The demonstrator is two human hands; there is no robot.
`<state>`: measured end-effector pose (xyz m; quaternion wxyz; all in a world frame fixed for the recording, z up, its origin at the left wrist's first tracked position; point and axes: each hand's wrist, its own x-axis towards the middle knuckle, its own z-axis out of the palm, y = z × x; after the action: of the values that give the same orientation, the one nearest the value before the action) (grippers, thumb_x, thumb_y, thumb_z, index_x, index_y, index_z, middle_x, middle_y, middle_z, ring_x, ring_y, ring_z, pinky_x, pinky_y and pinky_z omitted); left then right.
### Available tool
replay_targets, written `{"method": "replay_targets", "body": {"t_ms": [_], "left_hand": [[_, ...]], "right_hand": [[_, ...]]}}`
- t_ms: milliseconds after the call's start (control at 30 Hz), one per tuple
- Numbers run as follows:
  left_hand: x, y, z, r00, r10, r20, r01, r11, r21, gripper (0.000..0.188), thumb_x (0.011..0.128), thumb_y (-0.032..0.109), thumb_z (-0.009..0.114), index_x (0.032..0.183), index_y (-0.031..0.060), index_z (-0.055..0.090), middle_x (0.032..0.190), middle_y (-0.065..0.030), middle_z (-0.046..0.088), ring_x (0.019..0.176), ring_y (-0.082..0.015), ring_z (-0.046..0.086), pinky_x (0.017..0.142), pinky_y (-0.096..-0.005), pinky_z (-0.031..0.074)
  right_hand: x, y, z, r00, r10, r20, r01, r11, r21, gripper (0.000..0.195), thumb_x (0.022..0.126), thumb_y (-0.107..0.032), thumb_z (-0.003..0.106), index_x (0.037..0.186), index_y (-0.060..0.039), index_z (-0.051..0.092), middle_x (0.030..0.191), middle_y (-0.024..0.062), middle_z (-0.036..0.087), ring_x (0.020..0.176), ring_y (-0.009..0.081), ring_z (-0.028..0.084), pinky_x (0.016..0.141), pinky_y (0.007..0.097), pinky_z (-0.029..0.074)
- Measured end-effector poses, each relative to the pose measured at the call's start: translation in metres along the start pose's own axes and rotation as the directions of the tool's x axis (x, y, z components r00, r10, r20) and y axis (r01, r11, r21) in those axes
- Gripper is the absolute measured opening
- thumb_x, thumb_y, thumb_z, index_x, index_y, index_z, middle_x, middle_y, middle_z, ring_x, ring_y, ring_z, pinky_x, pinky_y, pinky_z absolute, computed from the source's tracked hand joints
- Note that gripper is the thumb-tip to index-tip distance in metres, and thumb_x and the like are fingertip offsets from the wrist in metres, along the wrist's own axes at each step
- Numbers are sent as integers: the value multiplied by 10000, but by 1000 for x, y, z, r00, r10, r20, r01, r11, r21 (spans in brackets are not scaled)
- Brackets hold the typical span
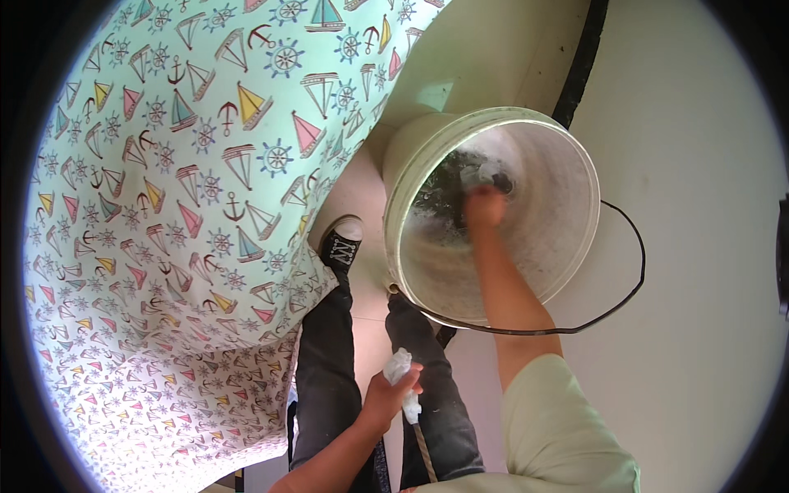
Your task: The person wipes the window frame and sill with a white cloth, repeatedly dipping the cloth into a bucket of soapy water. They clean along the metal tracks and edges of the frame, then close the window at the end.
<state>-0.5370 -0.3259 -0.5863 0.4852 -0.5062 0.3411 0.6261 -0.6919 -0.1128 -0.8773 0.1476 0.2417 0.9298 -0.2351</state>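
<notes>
My left hand (394, 391) is closed around a crumpled white wad (399, 365), tissue or thin cloth, above my thigh. My right hand (485, 206) reaches deep inside a large white plastic bucket (530, 246) and is blurred. A pale, translucent piece (479, 172) lies right at its fingers; whether they grip it is not clear. Dark, wet-looking contents (447, 185) with whitish foam or glare show at the bucket's bottom. The bucket's mouth is tilted towards me, and its dark wire handle (579, 331) hangs down across my right forearm.
A cloth (234, 166) printed with sailboats, anchors and ship's wheels drapes over the left side. Beside the bucket runs a pale wall (678, 185) with a black skirting strip (582, 61). My sneaker (342, 243) stands on the tiled floor (370, 185). A brown-striped cord (425, 453) hangs below my left hand.
</notes>
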Motion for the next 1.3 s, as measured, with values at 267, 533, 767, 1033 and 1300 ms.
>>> {"method": "replay_targets", "body": {"t_ms": [267, 533, 767, 1033, 1300], "left_hand": [[2, -6, 5, 1000, -5, 4, 5, 1000, -24, 221, 861, 239, 576, 980, 53, 594, 698, -26, 568, 625, -98, 533, 552, -238, 409], [1, -11, 3, 999, -51, 14, 51, 999, -13, 210, 854, 198, 576, 993, 43, 600, 708, -28, 576, 646, -107, 562, 572, -241, 432], [2, -13, 3, 998, -23, 64, 26, 999, -37, 230, 858, 226, 574, 1011, 57, 599, 721, -20, 577, 633, -86, 549, 521, -219, 400], [3, -8, -2, 996, -12, 87, 16, 999, -48, 251, 861, 262, 584, 1013, 62, 582, 714, -32, 568, 593, -98, 527, 509, -242, 414], [0, -6, 1, 997, -49, 55, 49, 999, 6, 235, 866, 245, 571, 1014, 63, 587, 712, -27, 570, 610, -86, 527, 524, -234, 417]], "right_hand": [[-24, -25, -14, 995, -76, 63, 77, 997, -4, 97, 726, -94, 601, 718, -7, 644, 754, 156, 652, 680, 253, 626, 634, 364, 495], [-30, -23, -30, 999, -36, 10, 36, 999, 41, 64, 728, -68, 626, 721, -8, 646, 754, 146, 655, 671, 239, 628, 636, 338, 503], [-8, 16, -39, 987, 47, 157, -9, 972, -236, 85, 711, -116, 626, 689, -36, 644, 783, 132, 651, 705, 231, 613, 664, 305, 486], [5, -8, -70, 999, -22, -34, 19, 997, -72, 272, 755, -257, 655, 805, 10, 636, 761, 160, 645, 718, 296, 625, 672, 384, 483], [22, -24, -58, 994, -29, -105, -4, 955, -297, 316, 742, -323, 665, 831, -25, 609, 936, 150, 624, 826, 332, 610, 727, 398, 479]]}}
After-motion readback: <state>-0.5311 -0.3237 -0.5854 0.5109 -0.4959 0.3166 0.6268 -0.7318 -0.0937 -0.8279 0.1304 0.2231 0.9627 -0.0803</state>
